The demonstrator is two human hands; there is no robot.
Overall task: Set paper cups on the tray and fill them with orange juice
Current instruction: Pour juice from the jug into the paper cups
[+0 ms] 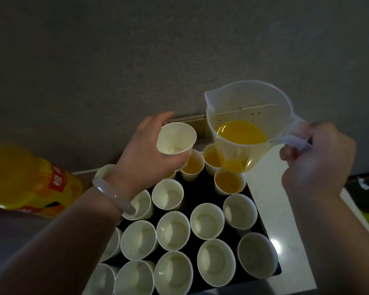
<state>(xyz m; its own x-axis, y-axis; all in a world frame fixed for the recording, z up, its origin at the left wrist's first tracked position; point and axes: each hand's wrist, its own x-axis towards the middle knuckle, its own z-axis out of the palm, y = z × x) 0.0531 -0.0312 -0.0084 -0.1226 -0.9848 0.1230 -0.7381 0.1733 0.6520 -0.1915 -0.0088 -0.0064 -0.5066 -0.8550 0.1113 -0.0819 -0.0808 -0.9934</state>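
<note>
A black tray (262, 226) on the white counter carries several white paper cups. Three cups at its far end hold orange juice, among them one (229, 181) under the jug. The nearer cups, such as one (173, 230), look empty. My left hand (145, 154) holds an empty paper cup (176, 137) lifted above the tray's far left. My right hand (315, 160) grips the handle of a clear plastic jug (243, 124), which has orange juice in its bottom and hangs above the filled cups, spout pointing left.
A large orange juice bottle (30, 179) with a red label stands at the left. A grey wall with a socket plate (200, 122) rises behind the tray. The white counter (285, 231) runs along the tray's right side, with dark objects (362, 188) beyond.
</note>
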